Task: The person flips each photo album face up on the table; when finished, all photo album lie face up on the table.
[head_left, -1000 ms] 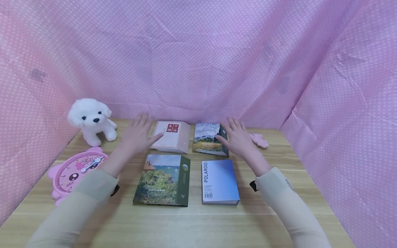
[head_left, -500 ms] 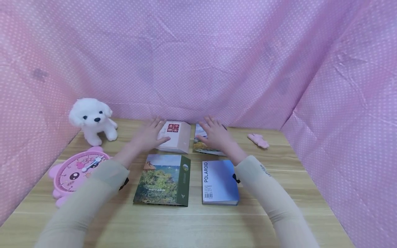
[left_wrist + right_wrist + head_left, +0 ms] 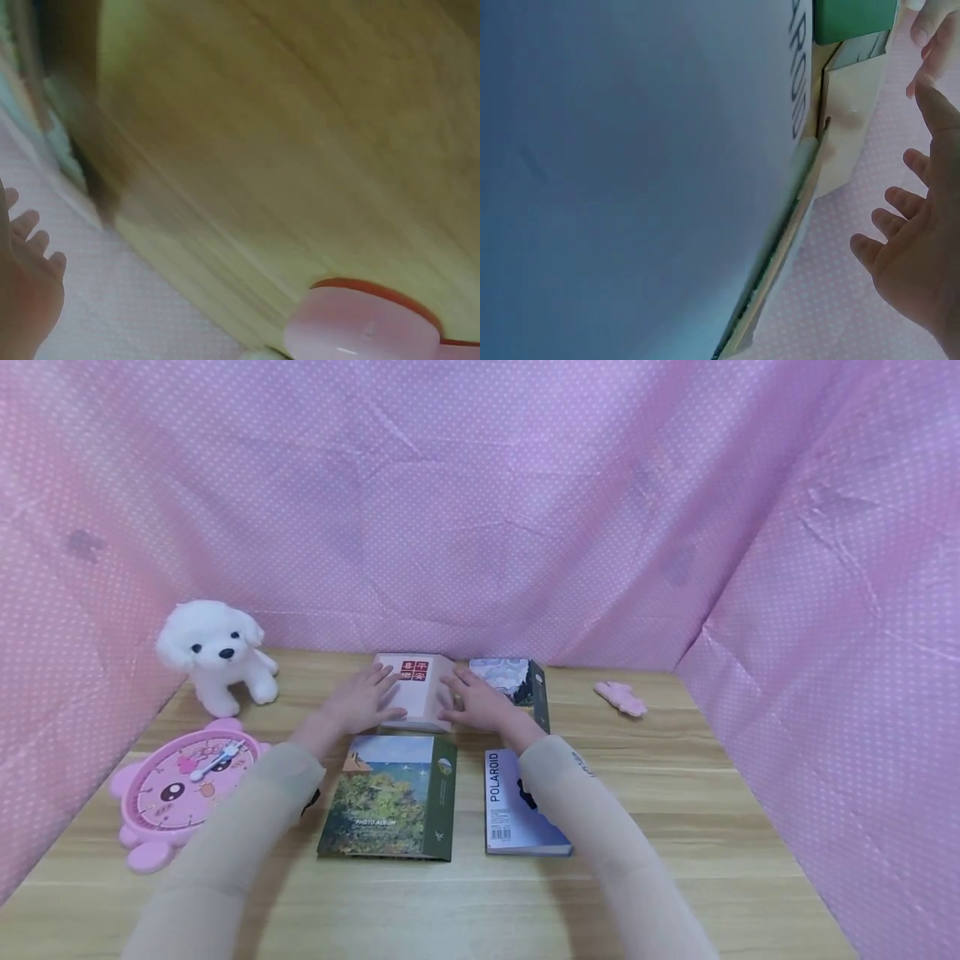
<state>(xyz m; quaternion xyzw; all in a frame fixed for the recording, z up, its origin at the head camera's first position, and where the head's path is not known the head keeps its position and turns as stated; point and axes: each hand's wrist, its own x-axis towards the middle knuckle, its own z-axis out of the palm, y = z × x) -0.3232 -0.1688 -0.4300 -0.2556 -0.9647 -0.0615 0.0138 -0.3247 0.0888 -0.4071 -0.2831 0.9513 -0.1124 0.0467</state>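
Observation:
At the back middle of the table in the head view lies a pale album (image 3: 415,700) with red character squares on its cover. My left hand (image 3: 358,700) is at its left side, fingers spread and overlapping the cover. On the opposite side my right hand (image 3: 483,702) reaches its right edge, fingers apart. Whether either hand touches the album cannot be told. The right wrist view shows the right hand (image 3: 922,240) with loosely extended fingers. At the edge of the left wrist view the left hand (image 3: 30,285) appears with fingers relaxed.
A painted landscape album (image 3: 504,675) lies partly behind the right hand. Nearer are a green photo album (image 3: 390,797) and a blue Polaroid album (image 3: 517,827) under the right forearm. A white plush dog (image 3: 217,652), pink clock (image 3: 176,785) and small pink item (image 3: 621,699) stand around.
Both hands have moved inward to the pale album, the left going rightward and the right leftward past the landscape album. The albums look unmoved.

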